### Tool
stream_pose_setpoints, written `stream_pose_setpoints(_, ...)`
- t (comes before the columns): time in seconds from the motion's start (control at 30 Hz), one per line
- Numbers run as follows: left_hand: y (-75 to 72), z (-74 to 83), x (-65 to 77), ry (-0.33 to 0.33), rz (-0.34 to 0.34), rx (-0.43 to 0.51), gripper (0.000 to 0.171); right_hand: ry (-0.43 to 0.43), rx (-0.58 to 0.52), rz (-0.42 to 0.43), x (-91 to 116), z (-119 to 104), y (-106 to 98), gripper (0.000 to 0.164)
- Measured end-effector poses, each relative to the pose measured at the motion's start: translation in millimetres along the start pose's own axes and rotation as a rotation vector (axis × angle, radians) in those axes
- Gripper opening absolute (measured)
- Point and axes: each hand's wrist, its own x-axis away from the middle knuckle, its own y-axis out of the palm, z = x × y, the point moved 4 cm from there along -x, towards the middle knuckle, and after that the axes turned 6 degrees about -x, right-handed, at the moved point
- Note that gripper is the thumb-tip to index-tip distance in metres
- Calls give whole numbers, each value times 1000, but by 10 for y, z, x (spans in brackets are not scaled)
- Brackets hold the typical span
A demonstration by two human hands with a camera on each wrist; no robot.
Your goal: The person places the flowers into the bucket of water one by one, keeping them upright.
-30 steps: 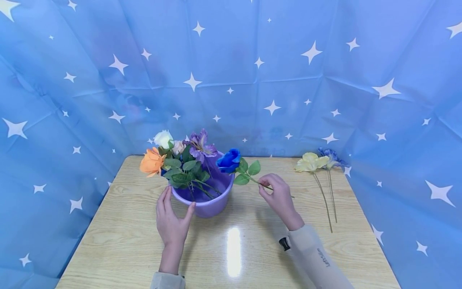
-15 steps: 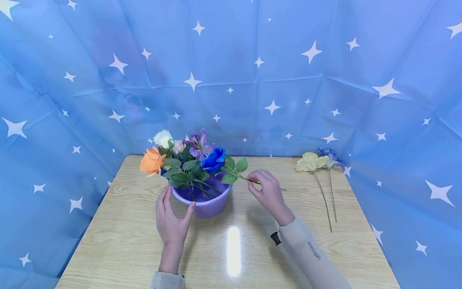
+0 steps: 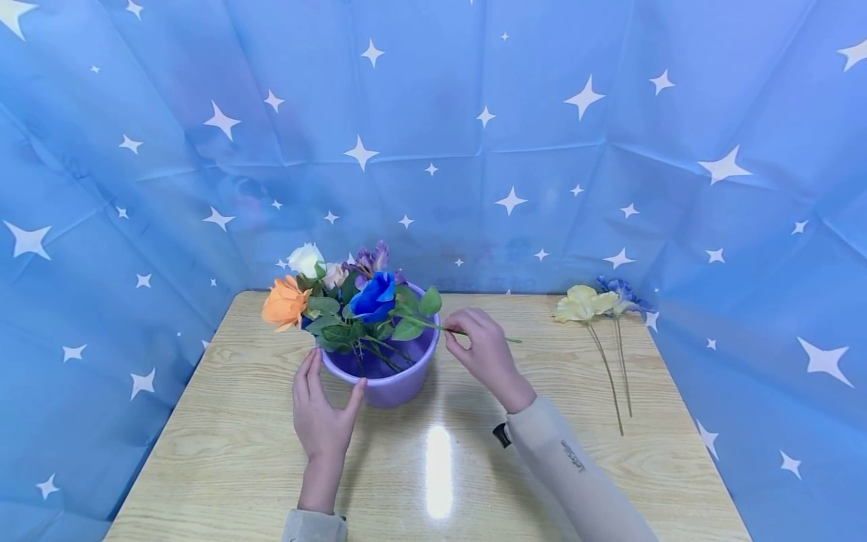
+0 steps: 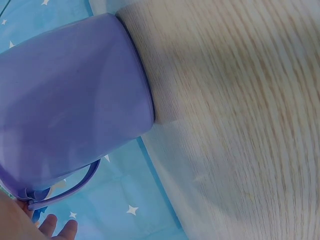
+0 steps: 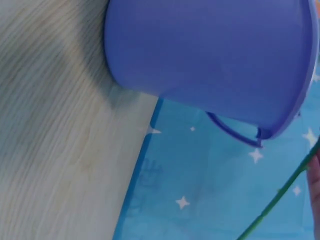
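Observation:
My left hand rests against the near left side of a purple bucket, thumb and fingers spread along its rim. In the left wrist view, fingertips show beside the bucket's handle. My right hand pinches the green stem of a blue rose, held nearly level at the bucket's right rim. The rose's head lies over the bucket's mouth, overlapping a purple flower. An orange flower, a white rose and a pale pink flower also stand in the bucket.
A yellow flower and a blue-violet flower lie at the back right of the wooden table, their stems pointing toward the front. A blue star-patterned cloth hangs behind and on both sides.
My right hand has moved left with the blue rose, bringing its head from the bucket's right rim to over the middle of its mouth. The left hand and bucket have stayed put.

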Motion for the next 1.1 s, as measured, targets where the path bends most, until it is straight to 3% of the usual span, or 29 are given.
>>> stream_pose_setpoints(0.43,4,-14,2,-16,-22,1,89,-84,2,-29,-195,-130,126,12)
stream_pose_setpoints(1.1,11,-19,6,-26,-35,5,90,-140,-2,-75,-430,-361,265,10)
